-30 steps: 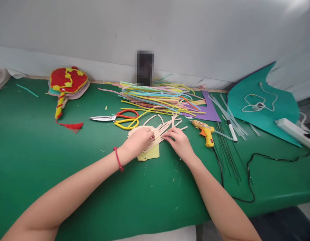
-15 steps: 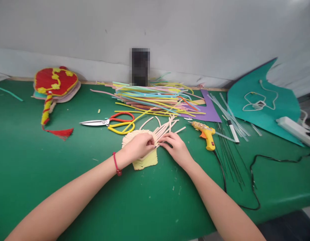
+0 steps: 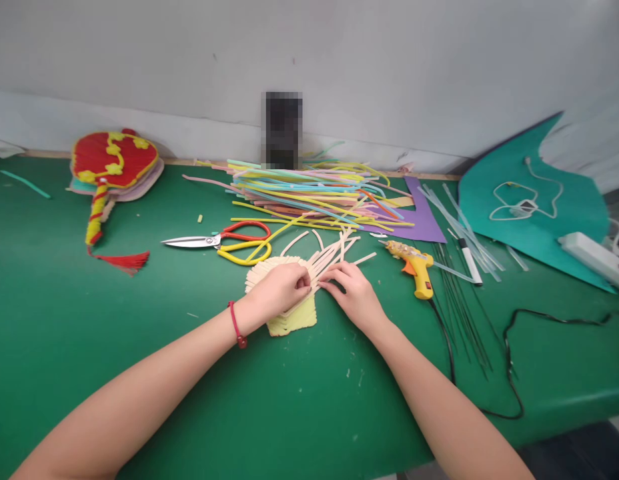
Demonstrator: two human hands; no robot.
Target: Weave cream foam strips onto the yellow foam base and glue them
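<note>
In the middle of the head view lies a flat craft piece (image 3: 293, 323), pale yellow at its lower part and covered above with rows of cream pipe cleaners (image 3: 262, 273). Loose cream ends (image 3: 334, 254) fan out from it to the upper right. My left hand (image 3: 283, 288) rests over the piece, thumb and fingers pinched on a cream pipe cleaner at its right side. Just to the right, my right hand (image 3: 353, 293) pinches a cream pipe cleaner between thumb and fingertips. The fingertips partly hide where the pipe cleaners meet the piece.
Scissors (image 3: 221, 241) lie behind my left hand, before a pile of coloured pipe cleaners (image 3: 309, 193). To the right are a yellow glue gun (image 3: 418, 270) with a black cord, a marker (image 3: 470, 262), glue sticks and dark wires. A red fan (image 3: 114, 160) lies far left.
The view has shifted slightly, so everything appears a little to the right. Both hands keep nearly the same pose on the craft piece.
</note>
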